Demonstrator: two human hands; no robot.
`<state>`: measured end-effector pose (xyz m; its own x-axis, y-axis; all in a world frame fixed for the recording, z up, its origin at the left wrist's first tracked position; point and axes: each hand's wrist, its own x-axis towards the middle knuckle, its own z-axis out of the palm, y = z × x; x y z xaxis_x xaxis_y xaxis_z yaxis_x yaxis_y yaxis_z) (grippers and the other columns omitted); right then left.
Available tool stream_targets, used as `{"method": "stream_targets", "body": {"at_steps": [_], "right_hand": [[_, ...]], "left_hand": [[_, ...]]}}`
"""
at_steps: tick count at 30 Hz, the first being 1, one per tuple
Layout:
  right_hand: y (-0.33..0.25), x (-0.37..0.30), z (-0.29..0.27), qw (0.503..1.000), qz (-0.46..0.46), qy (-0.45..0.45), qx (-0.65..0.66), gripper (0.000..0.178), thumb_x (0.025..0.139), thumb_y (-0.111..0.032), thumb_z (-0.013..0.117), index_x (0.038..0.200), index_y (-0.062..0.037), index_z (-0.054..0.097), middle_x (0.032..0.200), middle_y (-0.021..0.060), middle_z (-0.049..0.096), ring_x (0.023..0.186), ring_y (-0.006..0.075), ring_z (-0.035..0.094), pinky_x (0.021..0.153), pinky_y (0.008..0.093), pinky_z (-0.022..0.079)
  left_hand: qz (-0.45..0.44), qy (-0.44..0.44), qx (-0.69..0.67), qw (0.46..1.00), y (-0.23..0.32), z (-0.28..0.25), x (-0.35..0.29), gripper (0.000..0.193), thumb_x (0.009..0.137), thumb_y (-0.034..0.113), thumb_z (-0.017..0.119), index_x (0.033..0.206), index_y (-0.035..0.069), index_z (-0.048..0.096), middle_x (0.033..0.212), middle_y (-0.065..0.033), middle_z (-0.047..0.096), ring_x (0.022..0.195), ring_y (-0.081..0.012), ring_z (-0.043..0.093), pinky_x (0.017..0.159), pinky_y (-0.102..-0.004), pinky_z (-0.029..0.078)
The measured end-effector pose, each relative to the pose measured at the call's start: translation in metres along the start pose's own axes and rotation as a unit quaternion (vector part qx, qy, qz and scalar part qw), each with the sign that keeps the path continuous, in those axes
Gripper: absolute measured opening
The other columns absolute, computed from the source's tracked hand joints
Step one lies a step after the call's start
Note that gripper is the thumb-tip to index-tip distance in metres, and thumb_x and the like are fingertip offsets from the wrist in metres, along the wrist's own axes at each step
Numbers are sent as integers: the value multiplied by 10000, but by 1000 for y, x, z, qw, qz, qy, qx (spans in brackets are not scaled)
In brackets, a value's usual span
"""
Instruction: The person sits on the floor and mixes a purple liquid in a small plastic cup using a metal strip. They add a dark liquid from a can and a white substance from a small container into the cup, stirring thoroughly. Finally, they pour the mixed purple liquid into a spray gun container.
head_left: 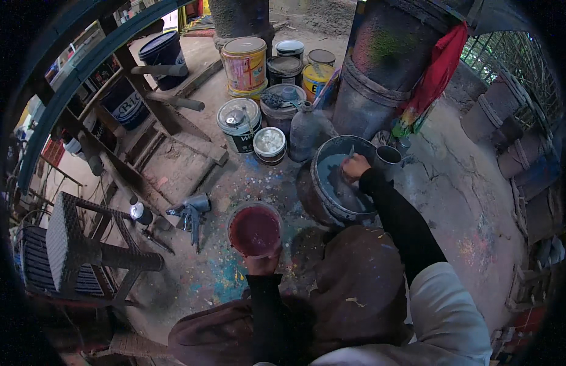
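Observation:
My left hand (264, 262) is wrapped round the near side of a round see-through tub (281, 229). Dark red liquid (255, 230), which looks like paint, lies inside it. On the right, my right hand (355, 168) is over a large bucket (308, 198) of grey-blue liquid (330, 166). Its fingers are closed, and what they hold, if anything, cannot be made out. A pale, blurred shape shows in the liquid just below that hand. To the left of the tub, a metal spray gun (194, 215) rests on the paint-spattered floor.
Several paint cans, among them a yellow bucket (244, 64) and a small white-topped can (269, 143), stand beyond the tub. A grey jug (307, 134) and a dark mug (389, 156) flank the bucket. A woven chair (81, 244) and wooden frame (173, 122) occupy the left.

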<state>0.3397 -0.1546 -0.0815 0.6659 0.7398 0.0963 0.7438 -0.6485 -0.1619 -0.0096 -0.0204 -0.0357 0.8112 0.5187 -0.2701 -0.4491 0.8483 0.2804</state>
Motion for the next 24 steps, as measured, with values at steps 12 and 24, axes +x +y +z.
{"method": "stream_targets", "body": {"at_steps": [12, 24], "right_hand": [[-8, 0, -5, 990, -92, -82, -71, 190, 739, -155, 501, 651, -29, 613, 738, 169, 628, 696, 340, 603, 676, 459, 471], [12, -8, 15, 995, 28, 16, 99, 167, 710, -177, 569, 697, -29, 647, 741, 173, 631, 713, 370, 605, 689, 456, 487]], "left_hand": [[-4, -51, -27, 998, 2, 2, 3, 384, 887, 284, 450, 1175, 30, 439, 996, -213, 562, 541, -149, 481, 383, -204, 378], [-21, -29, -64, 997, -3, -14, 8, 325, 876, 274, 475, 1057, 6, 506, 912, -187, 592, 487, -151, 477, 387, -214, 388]]}}
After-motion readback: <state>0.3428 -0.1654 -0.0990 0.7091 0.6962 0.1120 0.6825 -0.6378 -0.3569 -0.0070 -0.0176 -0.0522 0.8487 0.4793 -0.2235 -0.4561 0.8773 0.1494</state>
